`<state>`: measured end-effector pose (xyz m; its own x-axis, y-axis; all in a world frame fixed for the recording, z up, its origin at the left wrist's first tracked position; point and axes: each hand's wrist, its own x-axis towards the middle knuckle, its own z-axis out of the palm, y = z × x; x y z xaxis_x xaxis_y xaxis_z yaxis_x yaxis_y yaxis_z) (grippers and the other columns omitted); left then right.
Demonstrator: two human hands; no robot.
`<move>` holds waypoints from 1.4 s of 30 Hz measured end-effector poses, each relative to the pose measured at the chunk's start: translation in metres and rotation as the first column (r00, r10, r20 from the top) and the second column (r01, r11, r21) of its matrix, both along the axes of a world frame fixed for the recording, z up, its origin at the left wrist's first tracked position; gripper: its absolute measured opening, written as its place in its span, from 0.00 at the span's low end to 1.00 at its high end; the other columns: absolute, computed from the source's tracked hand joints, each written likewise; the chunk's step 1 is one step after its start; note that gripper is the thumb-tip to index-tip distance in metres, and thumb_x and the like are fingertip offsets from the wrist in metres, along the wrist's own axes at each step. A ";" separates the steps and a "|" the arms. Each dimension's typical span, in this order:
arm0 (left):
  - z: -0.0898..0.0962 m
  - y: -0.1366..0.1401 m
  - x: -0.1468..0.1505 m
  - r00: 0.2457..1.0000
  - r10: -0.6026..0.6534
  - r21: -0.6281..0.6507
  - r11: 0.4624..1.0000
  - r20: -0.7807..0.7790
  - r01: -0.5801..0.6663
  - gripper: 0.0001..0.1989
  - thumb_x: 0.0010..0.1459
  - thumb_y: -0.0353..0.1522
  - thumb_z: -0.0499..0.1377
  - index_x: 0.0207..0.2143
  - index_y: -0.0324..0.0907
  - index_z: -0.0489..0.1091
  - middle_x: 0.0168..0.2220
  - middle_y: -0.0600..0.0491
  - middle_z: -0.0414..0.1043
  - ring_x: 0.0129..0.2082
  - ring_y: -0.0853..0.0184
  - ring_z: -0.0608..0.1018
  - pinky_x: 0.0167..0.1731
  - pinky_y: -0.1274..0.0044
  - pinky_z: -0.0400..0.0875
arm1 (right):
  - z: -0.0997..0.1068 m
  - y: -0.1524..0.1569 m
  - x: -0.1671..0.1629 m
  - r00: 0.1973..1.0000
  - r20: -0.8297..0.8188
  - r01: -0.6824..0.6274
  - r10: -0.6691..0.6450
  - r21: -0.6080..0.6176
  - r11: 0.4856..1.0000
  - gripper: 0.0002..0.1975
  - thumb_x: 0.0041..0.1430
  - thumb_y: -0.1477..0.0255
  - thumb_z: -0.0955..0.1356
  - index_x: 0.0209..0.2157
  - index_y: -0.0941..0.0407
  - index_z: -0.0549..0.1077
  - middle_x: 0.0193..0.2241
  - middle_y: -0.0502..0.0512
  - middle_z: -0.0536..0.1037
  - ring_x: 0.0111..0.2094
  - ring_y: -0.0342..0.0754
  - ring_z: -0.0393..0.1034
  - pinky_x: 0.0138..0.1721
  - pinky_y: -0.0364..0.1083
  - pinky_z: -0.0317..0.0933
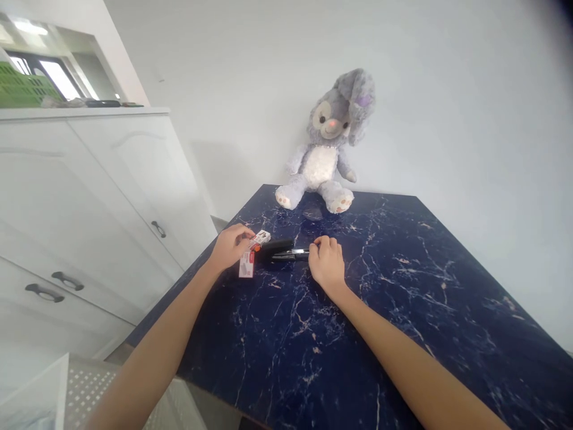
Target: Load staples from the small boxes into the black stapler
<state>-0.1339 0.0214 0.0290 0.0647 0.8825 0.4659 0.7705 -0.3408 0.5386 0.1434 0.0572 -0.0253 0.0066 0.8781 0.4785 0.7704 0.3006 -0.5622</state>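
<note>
A black and silver stapler (290, 255) lies across the dark blue marbled table, its right end under my right hand (327, 261). The fingers of that hand are curled around this end and hide it. Just behind the silver part is a black bar (278, 245); whether the two are joined I cannot tell. My left hand (231, 243) is closed, fingertips and thumb at a small white box (262, 237) with dark print. A small orange piece (256, 247) shows beside the thumb. In front of it lies a red and white staple box (246, 264).
A grey plush toy (323, 149) sits at the table's back edge against the wall. A dark, shiny round item (312, 213) lies between its feet. White cabinets (89, 197) stand at left, and a white perforated basket (85, 388) is below the table's left edge.
</note>
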 end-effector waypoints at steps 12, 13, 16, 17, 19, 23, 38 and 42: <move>-0.005 0.004 0.013 0.989 -0.091 -0.134 0.985 0.114 0.106 0.22 0.41 0.37 0.73 0.42 0.49 0.81 0.39 0.48 0.77 0.47 0.51 0.72 0.51 0.66 0.65 | 0.006 -0.016 -0.007 0.996 -0.061 -0.074 0.069 -0.083 0.994 0.15 0.59 0.72 0.64 0.48 0.57 0.68 0.41 0.63 0.77 0.44 0.60 0.70 0.46 0.56 0.63; -0.005 0.004 0.013 0.992 -0.076 -0.140 0.986 0.097 0.089 0.22 0.42 0.37 0.73 0.43 0.49 0.81 0.39 0.48 0.77 0.46 0.52 0.73 0.51 0.66 0.65 | 0.007 -0.016 -0.008 0.990 -0.090 -0.114 0.105 -0.103 0.988 0.15 0.58 0.71 0.64 0.48 0.57 0.68 0.41 0.62 0.78 0.44 0.59 0.70 0.46 0.55 0.64; -0.004 0.004 0.014 0.998 -0.050 -0.150 0.987 0.035 0.055 0.22 0.44 0.37 0.72 0.44 0.49 0.80 0.37 0.49 0.77 0.43 0.53 0.74 0.49 0.66 0.66 | 0.010 -0.020 -0.014 0.934 -0.224 -0.315 0.277 -0.153 0.937 0.21 0.55 0.71 0.68 0.51 0.55 0.66 0.42 0.58 0.79 0.44 0.56 0.73 0.46 0.53 0.66; -0.004 0.005 0.014 0.999 -0.045 -0.146 0.988 0.028 0.049 0.22 0.43 0.37 0.72 0.44 0.50 0.80 0.37 0.49 0.77 0.42 0.54 0.75 0.48 0.66 0.66 | 0.011 -0.022 -0.017 0.904 -0.272 -0.381 0.329 -0.166 0.910 0.22 0.54 0.71 0.68 0.52 0.54 0.65 0.43 0.58 0.79 0.44 0.54 0.74 0.46 0.52 0.67; -0.005 0.005 0.014 0.999 -0.034 -0.133 0.990 0.034 0.038 0.22 0.42 0.36 0.73 0.43 0.49 0.80 0.36 0.50 0.77 0.40 0.55 0.75 0.47 0.68 0.67 | 0.011 -0.023 -0.021 0.859 -0.345 -0.457 0.377 -0.190 0.869 0.24 0.53 0.71 0.69 0.53 0.53 0.64 0.45 0.58 0.79 0.44 0.52 0.75 0.47 0.51 0.68; -0.006 0.003 0.016 1.000 -0.019 -0.112 0.994 0.013 0.020 0.23 0.43 0.38 0.73 0.45 0.49 0.79 0.35 0.50 0.77 0.38 0.56 0.75 0.43 0.71 0.68 | 0.007 -0.020 -0.023 0.871 -0.365 -0.418 0.330 -0.197 0.887 0.25 0.56 0.73 0.67 0.57 0.54 0.62 0.46 0.59 0.80 0.45 0.52 0.76 0.50 0.53 0.68; -0.013 0.010 -0.002 0.960 0.181 -0.043 0.980 -0.211 -0.195 0.12 0.62 0.34 0.55 0.42 0.46 0.77 0.42 0.50 0.77 0.37 0.63 0.77 0.41 0.71 0.71 | 0.005 -0.019 -0.021 0.943 -0.194 -0.298 0.269 -0.143 0.944 0.10 0.61 0.66 0.63 0.26 0.53 0.63 0.19 0.45 0.67 0.22 0.44 0.63 0.28 0.44 0.53; -0.020 0.014 -0.004 0.925 0.316 -0.075 0.938 -0.209 -0.338 0.11 0.63 0.35 0.54 0.40 0.46 0.77 0.42 0.50 0.77 0.40 0.60 0.78 0.44 0.69 0.71 | 0.006 -0.026 -0.026 0.954 0.019 -0.298 0.300 -0.076 0.951 0.10 0.60 0.68 0.64 0.25 0.53 0.62 0.20 0.48 0.69 0.27 0.48 0.65 0.32 0.45 0.54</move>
<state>-0.1383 0.0353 0.0087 -0.1581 0.9137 0.3744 0.9208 -0.0004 0.3899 0.1175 0.0314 -0.0198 -0.2752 0.8695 0.4102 0.6680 0.4798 -0.5688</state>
